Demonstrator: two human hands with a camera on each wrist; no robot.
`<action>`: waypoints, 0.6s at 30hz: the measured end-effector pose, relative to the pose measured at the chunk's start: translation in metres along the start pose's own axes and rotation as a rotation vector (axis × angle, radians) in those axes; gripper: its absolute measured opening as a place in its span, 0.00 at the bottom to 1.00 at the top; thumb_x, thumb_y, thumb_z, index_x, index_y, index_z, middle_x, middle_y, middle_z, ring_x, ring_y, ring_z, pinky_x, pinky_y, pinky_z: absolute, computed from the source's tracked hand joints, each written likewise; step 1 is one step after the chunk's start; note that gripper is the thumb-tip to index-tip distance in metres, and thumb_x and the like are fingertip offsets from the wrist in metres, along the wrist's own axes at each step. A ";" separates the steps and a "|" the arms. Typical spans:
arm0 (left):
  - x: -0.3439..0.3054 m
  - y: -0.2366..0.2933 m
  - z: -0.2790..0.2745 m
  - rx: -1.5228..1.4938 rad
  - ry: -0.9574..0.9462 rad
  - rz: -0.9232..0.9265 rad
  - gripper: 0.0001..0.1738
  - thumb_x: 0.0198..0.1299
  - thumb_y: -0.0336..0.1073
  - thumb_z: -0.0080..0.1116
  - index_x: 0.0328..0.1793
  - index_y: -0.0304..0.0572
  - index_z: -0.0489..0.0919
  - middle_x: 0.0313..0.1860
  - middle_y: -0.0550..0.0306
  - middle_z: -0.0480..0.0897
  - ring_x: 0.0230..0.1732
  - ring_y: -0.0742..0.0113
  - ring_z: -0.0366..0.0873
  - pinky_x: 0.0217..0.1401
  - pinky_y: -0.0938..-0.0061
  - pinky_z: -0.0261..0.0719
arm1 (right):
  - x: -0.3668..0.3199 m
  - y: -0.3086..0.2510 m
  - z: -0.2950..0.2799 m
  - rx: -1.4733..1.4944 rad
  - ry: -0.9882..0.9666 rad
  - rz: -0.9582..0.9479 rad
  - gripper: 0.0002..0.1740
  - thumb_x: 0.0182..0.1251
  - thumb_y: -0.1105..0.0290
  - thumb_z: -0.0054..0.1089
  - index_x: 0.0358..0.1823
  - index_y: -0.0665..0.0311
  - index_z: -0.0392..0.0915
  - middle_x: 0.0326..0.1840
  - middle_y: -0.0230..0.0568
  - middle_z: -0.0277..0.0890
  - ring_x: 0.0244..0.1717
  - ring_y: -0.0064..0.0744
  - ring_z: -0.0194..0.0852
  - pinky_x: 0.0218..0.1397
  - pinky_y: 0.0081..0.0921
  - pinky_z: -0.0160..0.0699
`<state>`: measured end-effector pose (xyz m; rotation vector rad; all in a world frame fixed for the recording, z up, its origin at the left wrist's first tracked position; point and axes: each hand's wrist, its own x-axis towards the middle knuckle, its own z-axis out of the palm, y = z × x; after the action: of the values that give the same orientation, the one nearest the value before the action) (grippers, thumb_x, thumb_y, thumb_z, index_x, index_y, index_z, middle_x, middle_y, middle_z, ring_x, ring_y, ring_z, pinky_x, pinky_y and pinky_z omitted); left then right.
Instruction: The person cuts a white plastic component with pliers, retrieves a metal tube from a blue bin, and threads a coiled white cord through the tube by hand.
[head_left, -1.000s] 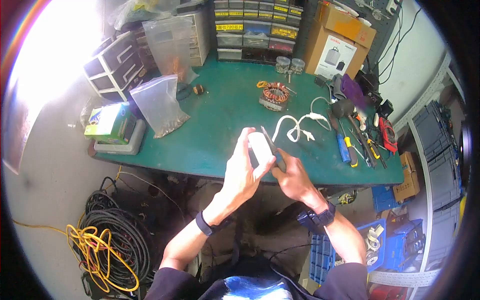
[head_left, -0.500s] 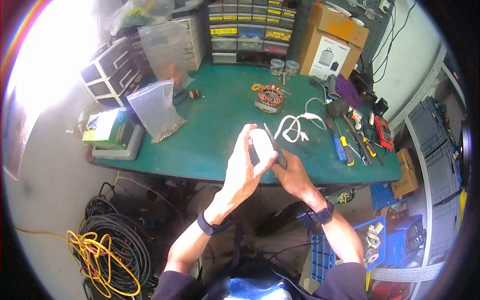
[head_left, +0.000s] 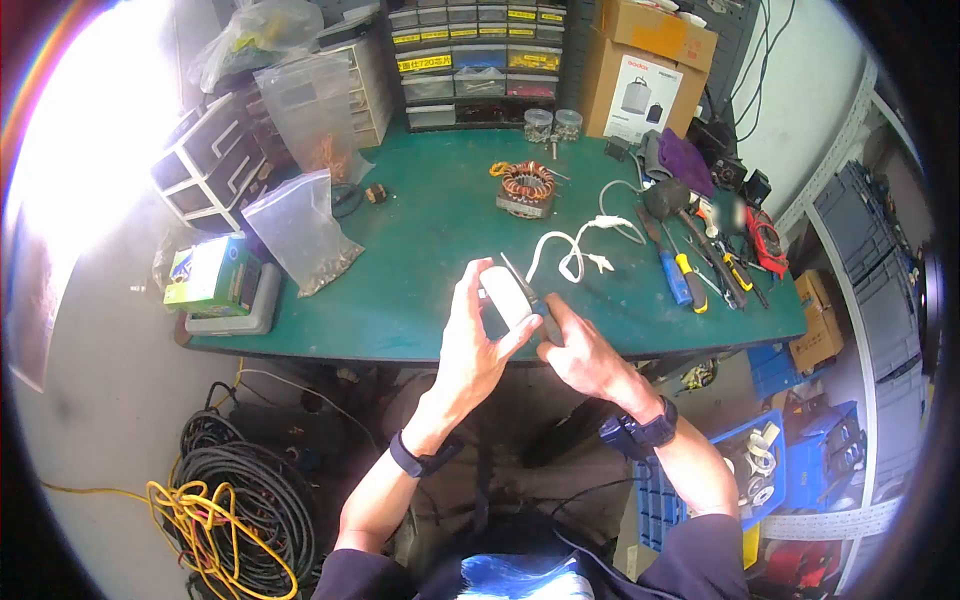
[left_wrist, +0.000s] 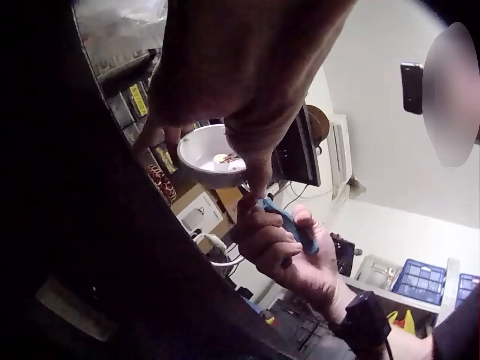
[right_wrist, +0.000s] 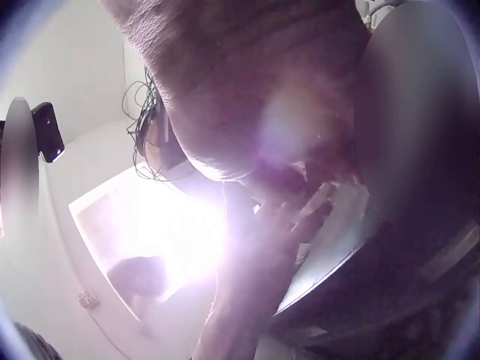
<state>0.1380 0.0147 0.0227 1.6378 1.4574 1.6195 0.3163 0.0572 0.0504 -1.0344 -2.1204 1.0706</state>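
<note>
In the head view my left hand [head_left: 468,345] grips a white round housing [head_left: 507,295] between its thumb and fingers, over the bench's front edge. The left wrist view looks into the cup-shaped housing [left_wrist: 214,177], where small reddish and white parts show. My right hand [head_left: 592,352] holds a pointed tool that looks like pliers [head_left: 520,280], its tip up beside the housing's right side. Blue handles of the pliers [left_wrist: 306,238] show in the right hand's grip. A white cord [head_left: 552,238] runs from behind the housing onto the bench.
A copper-wound stator [head_left: 526,188] stands mid-bench. Screwdrivers [head_left: 688,280], a hammer [head_left: 668,200] and a red meter [head_left: 766,242] lie at the right. A plastic bag of small parts [head_left: 305,240] and a green box [head_left: 212,275] sit left. Drawer cabinets [head_left: 478,65] and a carton [head_left: 650,75] line the back.
The head view has shifted, so the bench appears lower and further left. Both hands keep the housing and tool together, with the tool's tip now leaning more to the left.
</note>
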 end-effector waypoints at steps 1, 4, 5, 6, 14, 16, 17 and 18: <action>0.001 0.001 0.000 0.026 -0.003 0.019 0.52 0.59 0.47 0.78 0.82 0.40 0.57 0.72 0.41 0.71 0.67 0.46 0.77 0.69 0.56 0.77 | 0.000 0.002 0.001 0.016 0.023 -0.039 0.20 0.64 0.71 0.57 0.54 0.69 0.64 0.39 0.70 0.77 0.48 0.76 0.75 0.46 0.56 0.72; 0.000 0.013 -0.004 0.073 -0.056 -0.014 0.53 0.58 0.47 0.79 0.82 0.41 0.57 0.73 0.41 0.70 0.69 0.46 0.75 0.70 0.56 0.76 | -0.001 -0.001 -0.002 0.126 0.008 -0.043 0.18 0.64 0.71 0.57 0.53 0.69 0.64 0.38 0.72 0.76 0.49 0.77 0.74 0.46 0.57 0.72; 0.000 0.011 -0.004 0.072 -0.058 -0.014 0.53 0.58 0.47 0.79 0.82 0.41 0.57 0.73 0.41 0.70 0.69 0.46 0.75 0.70 0.56 0.76 | -0.001 -0.003 -0.003 0.127 0.010 -0.041 0.18 0.64 0.71 0.57 0.53 0.69 0.64 0.38 0.72 0.76 0.49 0.77 0.74 0.46 0.57 0.72; -0.001 0.007 -0.004 0.047 -0.053 -0.016 0.53 0.57 0.46 0.79 0.82 0.41 0.58 0.73 0.41 0.70 0.69 0.46 0.75 0.70 0.55 0.76 | -0.001 -0.005 -0.003 0.104 0.000 -0.010 0.17 0.64 0.72 0.56 0.51 0.70 0.65 0.39 0.72 0.77 0.49 0.77 0.74 0.46 0.56 0.72; -0.003 -0.003 -0.003 -0.225 -0.101 -0.080 0.50 0.61 0.39 0.77 0.82 0.50 0.54 0.67 0.49 0.73 0.65 0.59 0.76 0.68 0.61 0.77 | 0.003 -0.001 -0.003 -0.048 -0.005 -0.010 0.12 0.64 0.73 0.54 0.45 0.73 0.68 0.38 0.71 0.78 0.35 0.70 0.79 0.38 0.52 0.74; -0.002 -0.002 -0.005 -0.372 -0.089 -0.063 0.49 0.62 0.37 0.75 0.82 0.51 0.54 0.62 0.51 0.75 0.63 0.63 0.75 0.66 0.65 0.77 | 0.007 0.012 0.001 0.281 -0.061 0.010 0.12 0.63 0.73 0.54 0.45 0.71 0.70 0.29 0.55 0.77 0.25 0.50 0.77 0.30 0.48 0.73; -0.001 -0.002 -0.006 -0.372 -0.088 -0.062 0.49 0.62 0.37 0.75 0.82 0.51 0.54 0.62 0.51 0.75 0.63 0.63 0.75 0.66 0.65 0.77 | 0.007 0.013 -0.003 0.280 -0.061 0.010 0.12 0.63 0.73 0.54 0.45 0.71 0.70 0.29 0.55 0.77 0.25 0.50 0.77 0.30 0.48 0.73; 0.002 -0.004 -0.007 -0.461 -0.064 -0.115 0.47 0.63 0.36 0.74 0.81 0.51 0.55 0.61 0.52 0.75 0.62 0.64 0.75 0.66 0.65 0.77 | 0.009 0.013 -0.010 0.512 -0.149 0.237 0.12 0.63 0.73 0.54 0.47 0.70 0.71 0.28 0.46 0.74 0.25 0.41 0.72 0.29 0.44 0.72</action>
<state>0.1298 0.0149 0.0221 1.3062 1.0261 1.6662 0.3233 0.0737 0.0459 -0.9840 -1.7095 1.7387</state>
